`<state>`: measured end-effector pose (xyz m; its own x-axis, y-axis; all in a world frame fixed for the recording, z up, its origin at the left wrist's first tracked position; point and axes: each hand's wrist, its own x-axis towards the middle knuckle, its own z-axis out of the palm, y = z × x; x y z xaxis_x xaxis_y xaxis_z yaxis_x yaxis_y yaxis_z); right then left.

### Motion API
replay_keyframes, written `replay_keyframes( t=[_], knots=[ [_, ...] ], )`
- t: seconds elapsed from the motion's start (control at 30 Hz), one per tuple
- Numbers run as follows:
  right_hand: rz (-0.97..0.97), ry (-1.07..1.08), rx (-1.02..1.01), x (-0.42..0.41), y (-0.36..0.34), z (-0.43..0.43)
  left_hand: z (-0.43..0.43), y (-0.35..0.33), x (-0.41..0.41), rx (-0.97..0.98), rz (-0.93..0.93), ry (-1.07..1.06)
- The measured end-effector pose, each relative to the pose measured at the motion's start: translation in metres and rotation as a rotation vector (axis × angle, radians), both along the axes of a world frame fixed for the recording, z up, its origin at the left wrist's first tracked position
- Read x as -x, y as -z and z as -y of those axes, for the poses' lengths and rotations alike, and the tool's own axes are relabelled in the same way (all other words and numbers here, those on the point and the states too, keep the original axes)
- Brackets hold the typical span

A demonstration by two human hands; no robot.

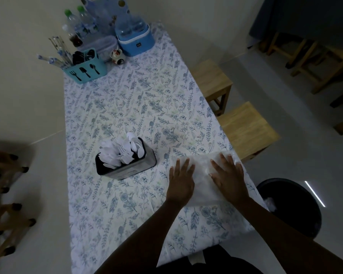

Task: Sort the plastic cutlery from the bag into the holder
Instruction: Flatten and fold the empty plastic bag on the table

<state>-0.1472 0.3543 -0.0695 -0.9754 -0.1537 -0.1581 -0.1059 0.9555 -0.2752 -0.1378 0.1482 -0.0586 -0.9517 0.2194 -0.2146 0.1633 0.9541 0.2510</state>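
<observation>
You press both hands flat on the bag (203,175), which lies on the table (127,107) near its right edge. Your left hand (181,179) covers the bag's left side and your right hand (229,178) its right side, fingers straight and spread, gripping nothing. The holder (134,171) stands just left of the bag, apart from it, packed with white cutlery (125,151) standing upright. At the far end sit a teal caddy (85,71), a blue cooler (136,41) and bottles (79,24). 2 stools (248,131) stand along the table's right side, and a black bin (293,206) is on the floor by your right arm.
</observation>
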Motion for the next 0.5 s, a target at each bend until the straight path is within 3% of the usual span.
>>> replay_keyframes(
  t=[0.17, 0.33, 0.5],
  knots=[
    [-0.159, 0.223, 0.092, -0.029, -0.011, -0.01, 0.011, -0.01, -0.018, -0.118, -0.093, -0.284],
    [-0.058, 0.465, 0.127, -0.05, -0.017, -0.004, 0.014, -0.022, -0.021, -0.286, 0.072, -0.555],
    [0.06, 0.693, 0.315, -0.041, -0.028, 0.003, 0.017, -0.032, -0.006, -0.427, 0.215, -0.72]
  ],
)
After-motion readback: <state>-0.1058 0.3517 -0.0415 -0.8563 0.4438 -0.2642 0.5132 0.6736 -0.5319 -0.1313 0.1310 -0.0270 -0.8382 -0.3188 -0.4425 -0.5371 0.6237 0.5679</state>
